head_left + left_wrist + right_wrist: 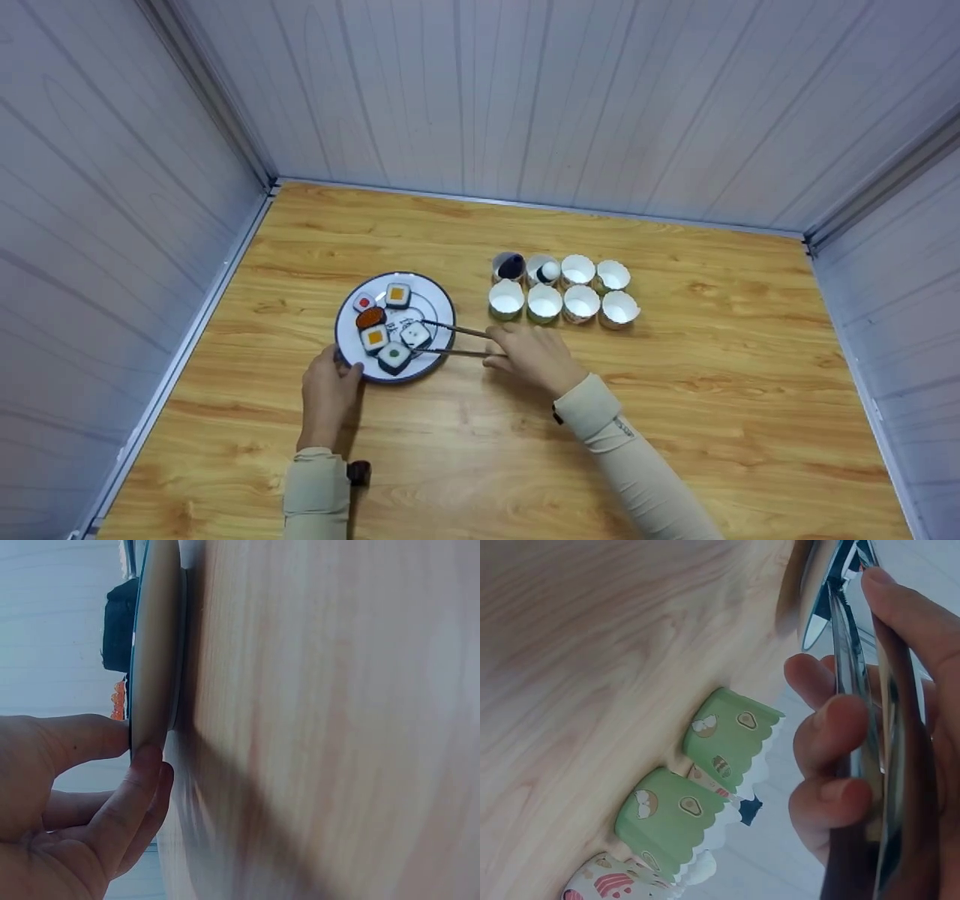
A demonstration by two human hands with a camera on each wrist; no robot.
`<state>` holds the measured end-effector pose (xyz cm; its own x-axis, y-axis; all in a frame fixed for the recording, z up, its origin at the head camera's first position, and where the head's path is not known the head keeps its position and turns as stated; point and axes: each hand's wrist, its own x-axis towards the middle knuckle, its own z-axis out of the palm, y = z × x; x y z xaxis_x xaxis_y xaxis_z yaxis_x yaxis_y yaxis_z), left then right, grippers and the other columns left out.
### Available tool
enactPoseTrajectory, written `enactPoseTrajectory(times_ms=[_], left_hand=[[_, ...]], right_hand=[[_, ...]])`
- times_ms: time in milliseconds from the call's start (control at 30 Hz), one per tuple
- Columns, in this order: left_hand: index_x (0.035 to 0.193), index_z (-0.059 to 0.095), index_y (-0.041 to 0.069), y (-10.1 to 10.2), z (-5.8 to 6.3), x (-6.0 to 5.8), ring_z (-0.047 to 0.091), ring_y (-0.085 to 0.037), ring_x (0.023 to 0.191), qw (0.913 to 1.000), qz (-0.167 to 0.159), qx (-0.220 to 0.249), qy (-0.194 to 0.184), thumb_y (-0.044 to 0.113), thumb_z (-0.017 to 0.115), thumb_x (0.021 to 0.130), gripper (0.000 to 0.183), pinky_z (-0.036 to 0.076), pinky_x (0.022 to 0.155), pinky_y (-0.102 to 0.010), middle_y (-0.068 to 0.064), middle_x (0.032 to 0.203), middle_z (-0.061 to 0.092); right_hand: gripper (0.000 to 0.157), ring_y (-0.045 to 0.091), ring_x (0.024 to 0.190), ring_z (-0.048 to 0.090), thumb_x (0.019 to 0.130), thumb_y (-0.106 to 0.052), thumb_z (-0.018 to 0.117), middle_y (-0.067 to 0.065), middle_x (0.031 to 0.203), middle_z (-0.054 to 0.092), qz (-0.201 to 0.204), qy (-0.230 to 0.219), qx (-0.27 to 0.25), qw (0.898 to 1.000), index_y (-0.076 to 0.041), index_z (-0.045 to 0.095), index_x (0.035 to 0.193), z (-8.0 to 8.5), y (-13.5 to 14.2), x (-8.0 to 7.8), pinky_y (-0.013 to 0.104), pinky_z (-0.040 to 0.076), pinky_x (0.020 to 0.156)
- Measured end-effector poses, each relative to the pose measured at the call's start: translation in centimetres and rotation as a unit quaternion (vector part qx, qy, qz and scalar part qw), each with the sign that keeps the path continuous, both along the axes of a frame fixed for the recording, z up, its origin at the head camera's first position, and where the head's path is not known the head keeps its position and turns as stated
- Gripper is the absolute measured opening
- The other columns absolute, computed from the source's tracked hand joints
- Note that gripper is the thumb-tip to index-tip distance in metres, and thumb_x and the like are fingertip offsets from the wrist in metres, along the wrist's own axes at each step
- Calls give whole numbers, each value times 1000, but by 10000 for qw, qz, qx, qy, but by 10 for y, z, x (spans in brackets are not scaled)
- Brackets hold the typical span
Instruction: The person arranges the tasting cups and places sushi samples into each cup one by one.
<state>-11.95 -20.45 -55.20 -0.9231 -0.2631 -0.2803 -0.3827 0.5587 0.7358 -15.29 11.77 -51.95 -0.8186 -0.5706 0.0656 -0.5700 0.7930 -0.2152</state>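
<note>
On the left of the table stands a white plate point(435, 300) with a blue rim, bearing several toy sushi pieces. My left hand point(328, 390) pinches the plate's near-left edge, thumb on top and fingers beneath, as the left wrist view shows. Metal tongs point(466, 352) are held in my right hand point(536, 354). Their spread tips lie either side of a white-topped sushi piece point(415, 334); whether they touch it I cannot tell. Close by are a green-dotted sushi piece point(394, 356), two with orange squares, an orange-topped one point(370, 318) and a small red-dotted one point(364, 302).
Right of the plate, several paper cups stand in two rows. The back-left cup point(501, 262) holds a dark piece point(512, 267), and its neighbour holds a white and black piece point(549, 271). White panel walls point(495, 97) border the wooden table point(450, 465).
</note>
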Motion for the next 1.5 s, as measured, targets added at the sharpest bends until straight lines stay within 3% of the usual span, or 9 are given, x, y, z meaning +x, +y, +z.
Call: enactPoseTrajectory(times_ms=[267, 533, 833, 1100, 1233, 1500], left_hand=[[147, 41, -4, 1, 2, -1, 56, -29, 107, 9999, 54, -48, -81, 7, 60, 100, 53, 51, 89, -42, -21, 126, 57], [149, 38, -4, 2, 3, -3, 54, -30, 113, 9999, 37, -17, -127, 8, 59, 100, 55, 49, 96, -44, -22, 134, 53], [144, 45, -7, 2, 0, -2, 58, -27, 101, 9996, -44, -192, 185, 6, 62, 98, 51, 52, 85, -40, -20, 119, 61], [147, 40, -7, 4, 0, -3, 55, -29, 104, 9999, 61, -113, -37, 6, 60, 99, 54, 51, 88, -41, -22, 125, 57], [148, 40, -6, 4, 1, -3, 55, -28, 106, 9998, 123, -80, -120, 6, 60, 99, 54, 51, 89, -41, -22, 127, 56], [148, 40, -5, 4, 1, -2, 56, -28, 105, 9997, 143, -99, -150, 6, 61, 99, 54, 52, 89, -40, -21, 125, 56]], right_hand=[[40, 28, 79, 66, 95, -43, 67, 6, 106, 69, 96, 186, 132, 9997, -13, 67, 121, -3, -2, 0, 38, 50, 52], [37, 25, 67, 64, 95, -39, 67, 6, 98, 70, 110, 519, 50, 9986, -9, 68, 118, -4, 0, 2, 36, 47, 46], [34, 24, 54, 57, 94, -38, 69, 4, 89, 66, 100, 989, -174, 9949, -11, 65, 115, -3, 15, 5, 40, 44, 41], [34, 20, 53, 55, 98, -36, 66, 4, 90, 67, -36, 1008, -347, 9943, -11, 65, 122, 7, 37, 9, 34, 41, 40], [34, 17, 51, 50, 97, -35, 67, 3, 83, 64, -167, 1073, -398, 9933, -13, 65, 124, 14, 55, 9, 31, 37, 39], [33, 18, 56, 57, 98, -36, 66, 2, 81, 63, -582, 1134, -450, 9908, -11, 65, 120, 26, 95, 7, 35, 46, 45]])
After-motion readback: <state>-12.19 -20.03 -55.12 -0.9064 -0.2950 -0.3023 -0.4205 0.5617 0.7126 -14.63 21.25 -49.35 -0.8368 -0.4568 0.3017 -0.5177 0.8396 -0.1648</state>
